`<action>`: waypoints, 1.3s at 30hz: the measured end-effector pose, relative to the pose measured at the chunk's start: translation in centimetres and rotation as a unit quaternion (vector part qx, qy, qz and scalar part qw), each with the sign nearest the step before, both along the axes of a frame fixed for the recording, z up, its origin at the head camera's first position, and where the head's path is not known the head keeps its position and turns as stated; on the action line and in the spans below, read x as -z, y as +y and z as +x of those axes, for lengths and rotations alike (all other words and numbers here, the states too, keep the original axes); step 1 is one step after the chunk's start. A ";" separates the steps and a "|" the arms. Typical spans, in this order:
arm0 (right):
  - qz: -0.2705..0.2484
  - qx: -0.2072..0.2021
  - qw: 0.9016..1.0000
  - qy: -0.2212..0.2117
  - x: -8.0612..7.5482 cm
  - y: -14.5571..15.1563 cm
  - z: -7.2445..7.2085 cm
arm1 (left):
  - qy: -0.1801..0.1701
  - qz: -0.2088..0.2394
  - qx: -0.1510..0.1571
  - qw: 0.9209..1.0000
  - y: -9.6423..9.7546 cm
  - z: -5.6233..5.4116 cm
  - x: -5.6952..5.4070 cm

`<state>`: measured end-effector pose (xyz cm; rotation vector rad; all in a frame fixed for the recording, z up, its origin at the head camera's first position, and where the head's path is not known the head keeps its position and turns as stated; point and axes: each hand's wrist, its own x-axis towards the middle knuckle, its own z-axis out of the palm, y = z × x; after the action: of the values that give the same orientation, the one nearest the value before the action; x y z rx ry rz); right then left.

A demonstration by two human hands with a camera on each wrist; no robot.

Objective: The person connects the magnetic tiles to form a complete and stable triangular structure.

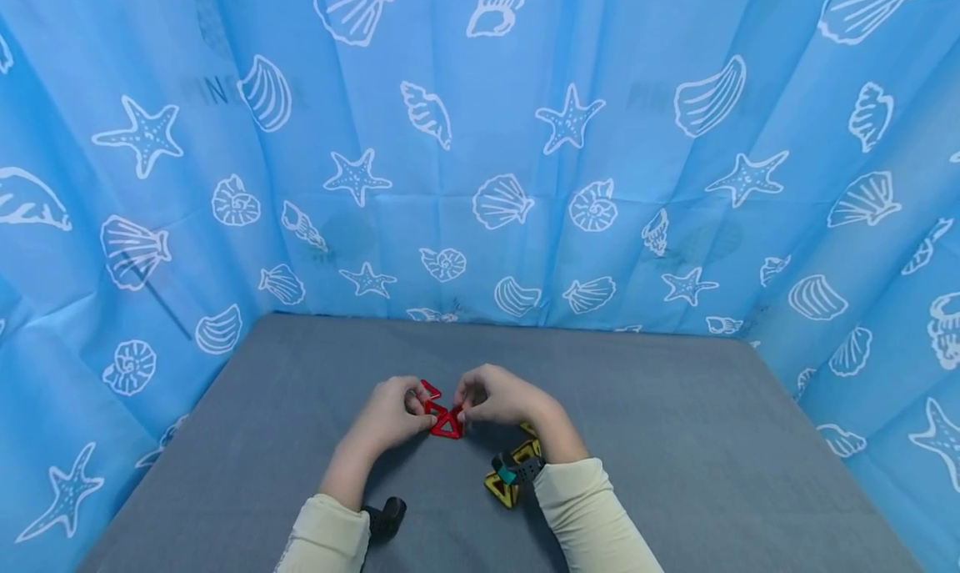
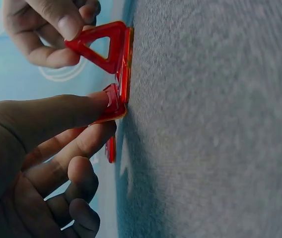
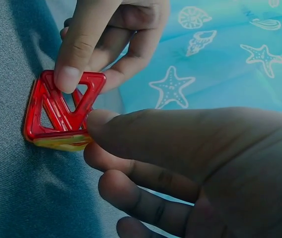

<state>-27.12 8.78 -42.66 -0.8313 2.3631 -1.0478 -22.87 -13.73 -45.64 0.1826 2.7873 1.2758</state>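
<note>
Red triangular magnetic tiles with open centres are gathered between the two hands. One red tile (image 1: pixel 447 426) lies flat on the grey cloth, with others tilted up from its edges. My left hand (image 1: pixel 392 412) pinches a raised red tile (image 3: pixel 97 78) between thumb and fingertips. Opposite it, my right hand (image 1: pixel 501 395) pinches another raised red tile (image 2: pixel 115 52) by its tip. Both raised tiles meet the flat one along its sides. Just beyond the left fingertips a separate red tile (image 1: pixel 431 389) is partly hidden by that hand.
Several yellow triangular tiles (image 1: pixel 501 491) lie on the grey-covered table (image 1: pixel 675 439) beneath the right wrist, partly covered by its strap (image 1: pixel 517 469). A black wrist camera (image 1: pixel 387 519) sits by the left sleeve. Blue shell-print curtains (image 1: pixel 465 256) enclose the table's back and sides.
</note>
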 end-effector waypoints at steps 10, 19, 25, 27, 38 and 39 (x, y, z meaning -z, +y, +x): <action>-0.007 -0.005 1.000 0.004 0.0 -0.1 0.0 | -0.010 0.014 0.048 0.999 0.1 -0.1 -0.3; -0.006 -0.018 1.000 0.009 -0.1 -0.3 0.2 | -0.014 0.030 0.082 0.996 0.3 -0.2 -0.1; -0.003 -0.021 1.000 0.010 -0.2 -0.5 0.2 | -0.010 0.036 0.096 0.995 0.2 -0.1 -0.1; 0.000 -0.020 1.000 0.010 -0.2 -0.6 0.3 | -0.010 0.036 0.100 0.994 0.2 -0.1 0.0; 0.072 0.013 0.997 0.020 0.1 -0.8 0.8 | 0.001 0.043 0.125 0.991 0.1 0.1 0.1; 0.075 0.015 0.997 0.018 0.1 -0.8 0.8 | 0.001 0.043 0.126 0.991 0.1 0.0 0.0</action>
<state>-26.37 8.02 -42.77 -0.7669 2.4562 -0.8621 -22.83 -13.63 -45.67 0.5221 2.6080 1.3311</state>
